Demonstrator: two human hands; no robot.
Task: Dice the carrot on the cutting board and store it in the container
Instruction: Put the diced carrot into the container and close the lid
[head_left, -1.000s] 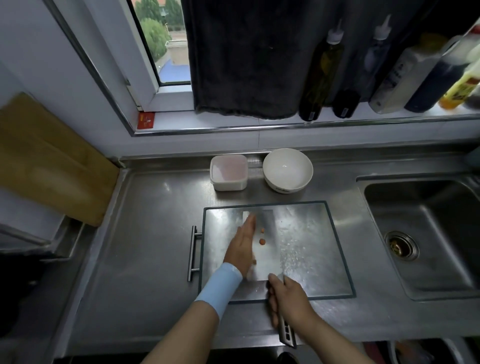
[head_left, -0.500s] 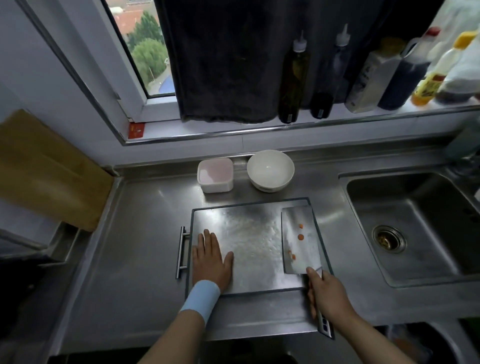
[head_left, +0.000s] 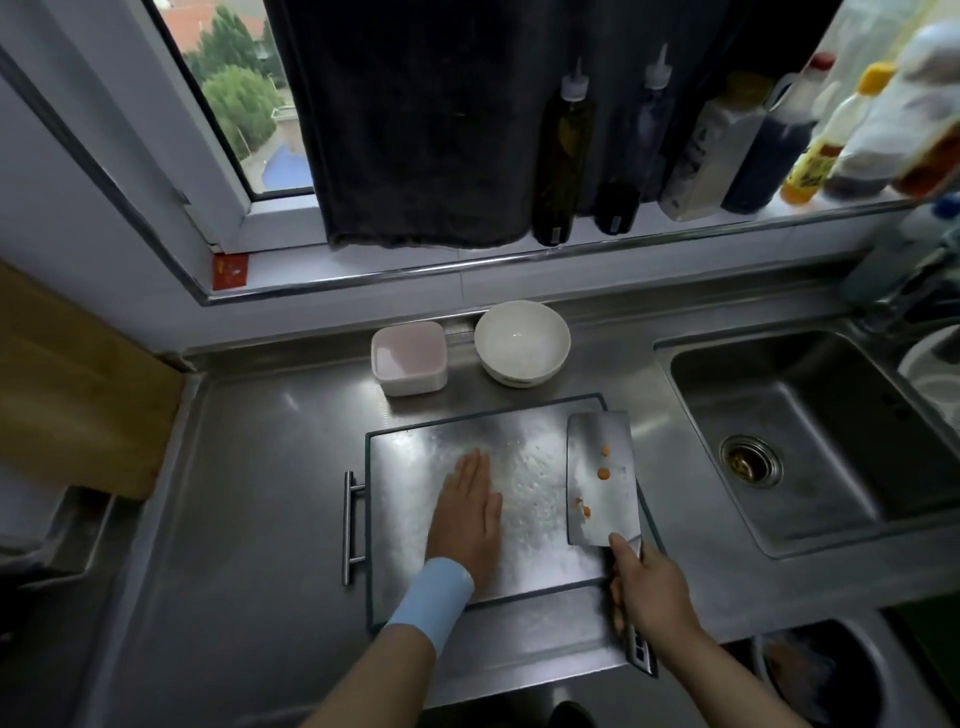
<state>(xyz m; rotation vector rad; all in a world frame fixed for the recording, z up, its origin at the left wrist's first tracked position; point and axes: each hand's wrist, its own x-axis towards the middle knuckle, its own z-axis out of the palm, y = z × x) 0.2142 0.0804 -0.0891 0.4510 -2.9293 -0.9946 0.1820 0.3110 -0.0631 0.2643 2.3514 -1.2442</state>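
A steel cutting board (head_left: 410, 519) with a bar handle on its left lies on the counter. My left hand (head_left: 467, 514) rests flat on it, fingers straight and together. My right hand (head_left: 647, 587) grips the handle of a cleaver (head_left: 602, 478), whose broad blade lies flat over the board's right edge. A few small orange carrot bits (head_left: 603, 473) stick to the blade. A square lidded container (head_left: 409, 357) with a pinkish top stands behind the board, and a white bowl (head_left: 522, 343) sits to its right.
A steel sink (head_left: 810, 441) lies to the right. Several bottles (head_left: 563, 156) line the window sill under a dark hanging towel (head_left: 415, 119). A wooden board (head_left: 62, 395) leans at the left wall.
My left hand slid from the board's left part toward its middle, staying flat. The cleaver stays flat over the board's right edge. One second ago it lay mid-board under my left hand.
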